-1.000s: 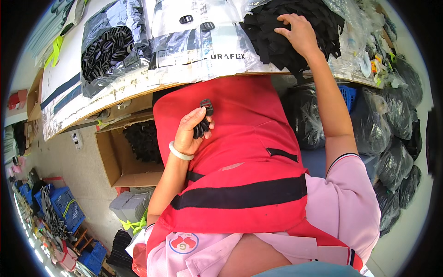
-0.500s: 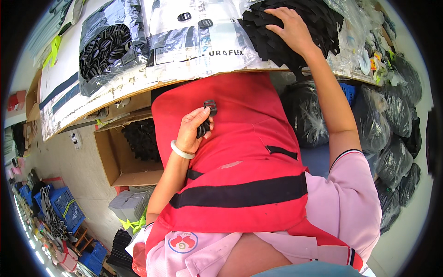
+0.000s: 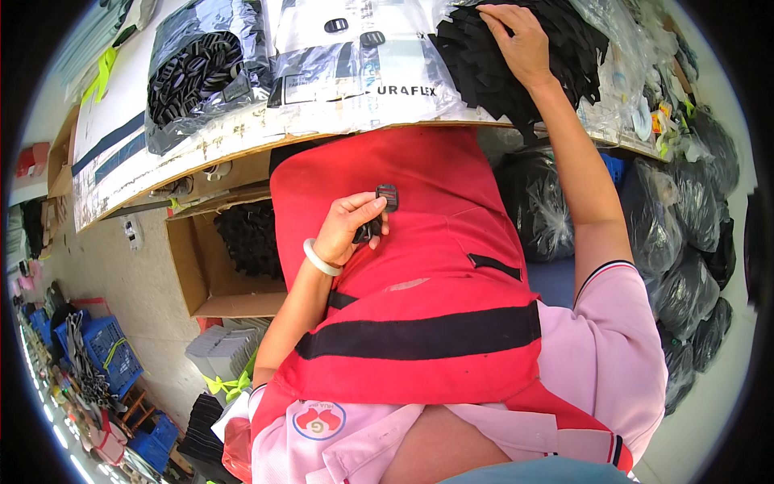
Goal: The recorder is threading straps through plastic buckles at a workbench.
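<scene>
My left hand (image 3: 348, 228) is closed in front of the red apron (image 3: 387, 161). Its thumb and finger pinch a black slotted plastic buckle (image 3: 387, 198). More black buckles (image 3: 368, 231) sit tucked in the curled fingers below, partly hidden. At the far right of the table, my right hand (image 3: 522, 44) rests on a pile of black strap pieces (image 3: 476, 60). Thumb and fingertip come together there on a black strap piece, its outline lost in the pile. Two loose black buckles, one (image 3: 335, 26) left of the other (image 3: 372, 39), lie on the white plastic bag (image 3: 322, 89).
A clear bag of black buckles (image 3: 193, 77) stands left on the white table (image 3: 121, 181). Beneath are a cardboard box (image 3: 189, 274) holding black pieces and, to the right, several stuffed black bags (image 3: 532, 210). Blue crates (image 3: 109, 347) stand on the floor at left.
My left hand has shifted slightly right and turned the pinched buckle. On the pile, the right hand's spread thumb and fingers have drawn together. The view has shifted a little.
</scene>
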Demonstrator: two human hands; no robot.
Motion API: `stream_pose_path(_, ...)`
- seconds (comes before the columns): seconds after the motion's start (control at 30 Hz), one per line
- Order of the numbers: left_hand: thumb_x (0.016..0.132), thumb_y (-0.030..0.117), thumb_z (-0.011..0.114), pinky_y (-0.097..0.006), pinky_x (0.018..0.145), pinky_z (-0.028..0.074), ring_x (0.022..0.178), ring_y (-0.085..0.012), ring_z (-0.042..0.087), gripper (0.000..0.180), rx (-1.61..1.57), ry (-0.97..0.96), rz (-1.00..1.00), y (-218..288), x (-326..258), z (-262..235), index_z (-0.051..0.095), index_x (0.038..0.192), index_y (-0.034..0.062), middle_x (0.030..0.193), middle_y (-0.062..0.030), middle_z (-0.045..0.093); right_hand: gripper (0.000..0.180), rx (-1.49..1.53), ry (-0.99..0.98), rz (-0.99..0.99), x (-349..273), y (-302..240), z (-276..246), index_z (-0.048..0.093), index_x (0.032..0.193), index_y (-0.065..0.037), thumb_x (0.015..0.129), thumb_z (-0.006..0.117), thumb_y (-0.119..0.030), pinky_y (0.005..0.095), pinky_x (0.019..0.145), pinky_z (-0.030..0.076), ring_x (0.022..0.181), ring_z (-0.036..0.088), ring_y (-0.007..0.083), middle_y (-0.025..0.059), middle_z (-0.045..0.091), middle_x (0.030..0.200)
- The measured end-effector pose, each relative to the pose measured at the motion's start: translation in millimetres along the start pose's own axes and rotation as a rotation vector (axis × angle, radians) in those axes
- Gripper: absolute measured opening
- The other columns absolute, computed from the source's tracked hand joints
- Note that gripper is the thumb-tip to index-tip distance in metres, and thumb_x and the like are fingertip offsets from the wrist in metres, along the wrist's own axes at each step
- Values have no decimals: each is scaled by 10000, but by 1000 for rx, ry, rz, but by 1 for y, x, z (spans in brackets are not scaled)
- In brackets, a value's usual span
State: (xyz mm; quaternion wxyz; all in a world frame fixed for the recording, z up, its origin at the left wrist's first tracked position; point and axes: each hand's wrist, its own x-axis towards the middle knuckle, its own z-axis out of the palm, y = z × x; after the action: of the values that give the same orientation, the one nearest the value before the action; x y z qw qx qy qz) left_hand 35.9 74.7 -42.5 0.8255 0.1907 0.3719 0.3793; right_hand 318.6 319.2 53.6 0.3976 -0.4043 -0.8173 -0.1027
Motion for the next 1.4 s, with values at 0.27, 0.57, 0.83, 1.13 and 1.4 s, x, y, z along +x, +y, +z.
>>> stream_pose_path(0.27, 934, 168, 630, -203, 397, 389, 541, -93, 555, 167, 38, 109, 106, 12, -6, 5, 644, 894, 7, 707, -43, 612, 49, 209, 243, 133, 22, -27, -19, 595, 950, -11, 915, 600, -46, 258, 677, 443, 709, 523, 117, 61, 564, 789)
stream_pose_path(0.57, 890, 86, 661, -191, 394, 375, 531, -74, 559, 116, 141, 311, 440, 41, -13, 25, 697, 941, -11, 724, -36, 636, 174, 1127, -712, 810, -46, -188, -21, 654, 982, 13, 951, 600, -150, 193, 510, 439, 573, 533, 27, -16, 628, 750)
stream_pose_path(0.83, 865, 18, 665, -185, 427, 352, 527, -43, 512, 133, 252, 436, 615, 30, -14, 15, 711, 988, -4, 730, -13, 609, 160, 1479, -736, 1253, -76, -208, -2, 602, 947, -1, 934, 610, -160, 217, 446, 475, 515, 575, 90, 42, 605, 692)
stream_pose_path(1.13, 812, -22, 694, -234, 557, 413, 638, -101, 558, 147, 637, 577, 878, 25, -8, 6, 699, 959, -19, 725, -49, 602, 176, 1613, -517, 1253, -90, -221, 11, 561, 999, 13, 956, 584, -156, 246, 523, 524, 549, 583, 108, 82, 614, 737)
stream_pose_path(1.4, 802, -10, 704, -263, 567, 455, 659, -161, 603, 143, 898, 578, 985, 16, -8, 5, 694, 944, -16, 753, -91, 620, 210, 1589, -456, 1170, -96, -215, 24, 555, 1049, 18, 965, 577, -173, 244, 546, 529, 575, 593, 109, 90, 625, 768)
